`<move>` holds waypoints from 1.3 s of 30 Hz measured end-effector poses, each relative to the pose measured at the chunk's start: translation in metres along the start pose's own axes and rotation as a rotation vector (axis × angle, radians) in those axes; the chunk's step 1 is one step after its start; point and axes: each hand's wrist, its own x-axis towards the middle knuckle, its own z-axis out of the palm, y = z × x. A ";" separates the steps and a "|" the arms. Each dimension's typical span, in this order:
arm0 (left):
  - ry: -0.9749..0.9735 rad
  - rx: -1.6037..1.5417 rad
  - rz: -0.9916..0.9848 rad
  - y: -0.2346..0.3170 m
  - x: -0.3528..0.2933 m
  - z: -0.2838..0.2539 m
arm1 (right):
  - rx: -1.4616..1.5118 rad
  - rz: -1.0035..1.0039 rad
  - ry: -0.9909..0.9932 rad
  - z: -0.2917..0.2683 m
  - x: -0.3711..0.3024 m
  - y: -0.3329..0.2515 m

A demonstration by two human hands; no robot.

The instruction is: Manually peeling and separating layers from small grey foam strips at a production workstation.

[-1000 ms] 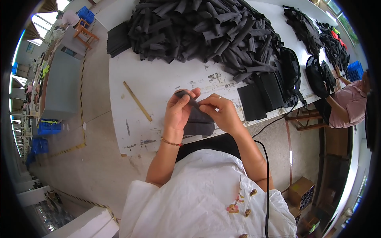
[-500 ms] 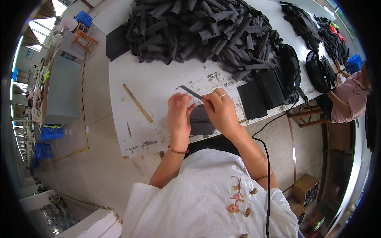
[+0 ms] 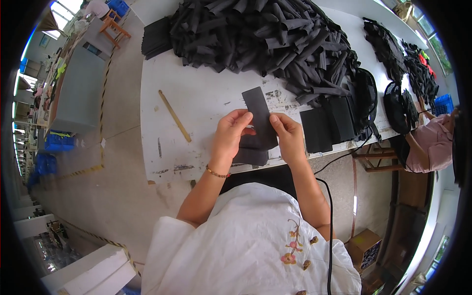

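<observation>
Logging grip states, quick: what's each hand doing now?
Left hand: closed, holding the dark strip at its left edge.
Right hand: closed, holding its right edge.

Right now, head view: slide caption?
Left hand and right hand hold a dark fabric strip over a white table, black strips heaped beyond.

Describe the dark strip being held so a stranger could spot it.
Find the white table with the biggest dark heap. By the near table edge are the left hand and right hand. Only the dark strip is held up between them.
</observation>
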 end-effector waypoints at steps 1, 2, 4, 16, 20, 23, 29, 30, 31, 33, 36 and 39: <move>0.002 0.033 -0.011 -0.001 -0.003 0.002 | -0.004 0.000 -0.011 0.003 -0.002 -0.001; 0.004 0.066 -0.023 -0.002 -0.005 0.003 | 0.036 0.030 0.006 0.006 -0.004 -0.003; -0.021 0.138 -0.057 -0.008 -0.007 -0.004 | 0.072 0.060 0.016 0.010 -0.007 -0.003; -0.286 0.005 -0.147 -0.004 0.000 -0.015 | 0.543 0.244 -0.264 0.005 -0.006 0.000; -0.122 0.029 -0.114 -0.012 0.007 -0.019 | 0.488 0.201 -0.139 0.016 -0.010 0.005; -0.085 -0.009 -0.144 -0.016 0.009 -0.024 | 0.461 0.201 -0.159 0.013 -0.009 0.012; -0.092 -0.097 -0.146 0.001 0.006 -0.012 | 0.485 0.162 -0.120 0.015 -0.007 0.013; -0.050 -0.114 -0.155 0.006 0.005 -0.007 | 0.508 0.145 -0.079 0.015 -0.006 0.013; -0.052 -0.114 -0.156 0.003 0.004 -0.011 | 0.508 0.145 -0.076 0.015 -0.005 0.014; -0.069 0.181 -0.135 -0.007 0.000 -0.022 | 0.522 0.119 -0.046 0.013 -0.003 0.019; -0.113 0.334 -0.110 -0.010 -0.009 -0.021 | 0.480 0.103 -0.039 0.012 -0.002 0.020; -0.179 0.260 -0.091 -0.017 0.000 -0.029 | 0.490 0.147 -0.038 0.015 -0.006 0.015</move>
